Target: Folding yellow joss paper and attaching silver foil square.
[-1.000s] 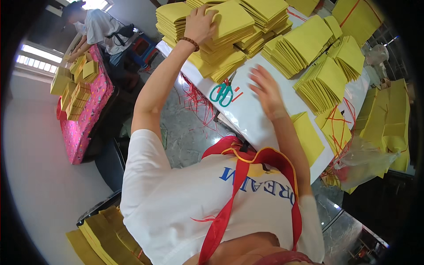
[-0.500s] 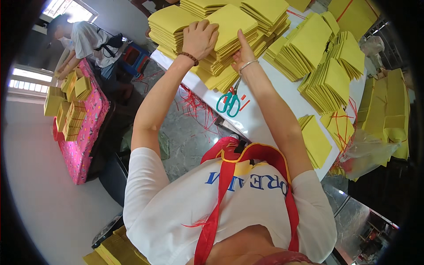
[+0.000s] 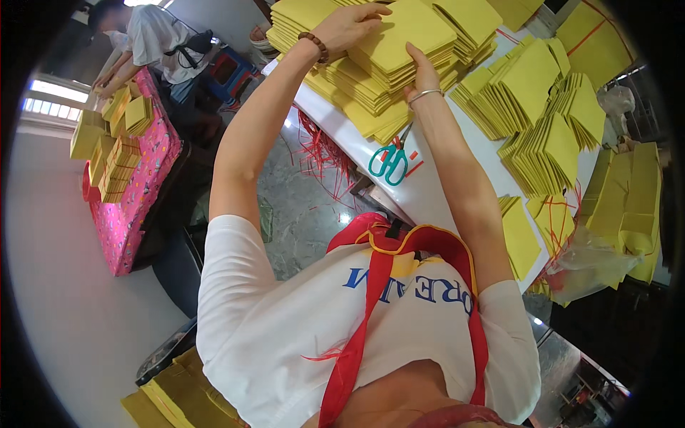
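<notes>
Several stacks of yellow folded paper pieces, possibly envelopes or bags, lie on a white-covered table. My left hand (image 3: 349, 27) reaches over the stack in front of me (image 3: 403, 39), fingers stretched out along its top at the left side. At the same stack's near right corner is my right hand (image 3: 426, 77), its thumb up against the edge and its other fingers curled low, partly hidden. Below that stack, teal-handled scissors (image 3: 389, 165) rest near the table edge beside small red strips (image 3: 414, 168).
More yellow stacks (image 3: 517, 85) stand on the table's right. Red strips (image 3: 317, 146) hang by its left edge to the floor. Clear plastic (image 3: 592, 267) bunches at the right corner. Farther left, a person (image 3: 153, 43) works at a pink-covered table (image 3: 143, 192) with yellow bundles; a blue stool (image 3: 232, 71) stands near.
My left hand has slid across the stack top to the right, its fingers straightening. My right hand stays at the stack's corner. The whole view has shifted slightly.
</notes>
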